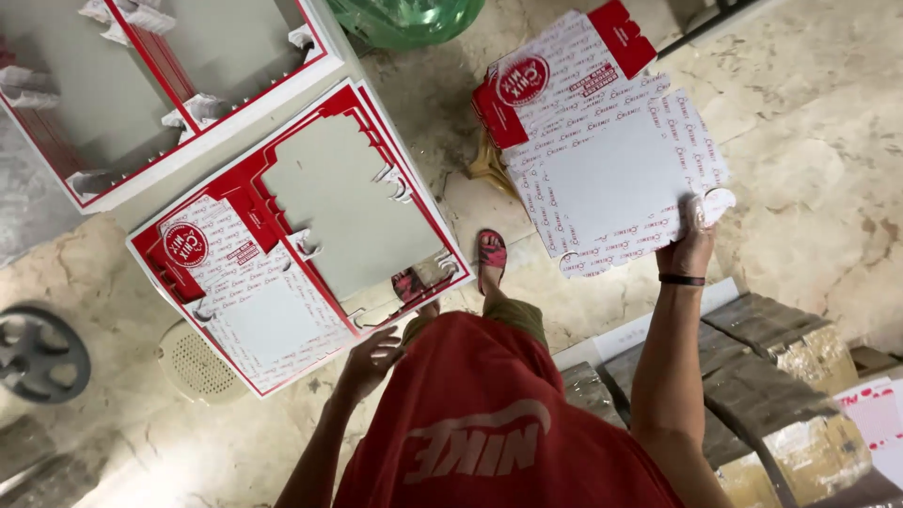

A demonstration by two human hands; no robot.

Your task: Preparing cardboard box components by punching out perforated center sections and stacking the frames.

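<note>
my right hand (691, 246) pinches one flat red-and-white box blank (602, 150) by its near edge, held out over the floor (809, 141) away from the stack. my left hand (372, 362), fingers loosely curled and empty, rests at the stack of blanks (301, 235), steadying its corner.

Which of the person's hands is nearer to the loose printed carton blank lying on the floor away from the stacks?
The right hand: it grips the carton blank at its near corner. The left hand is far off, at the edge of the stack of red-bordered sheets.
</note>
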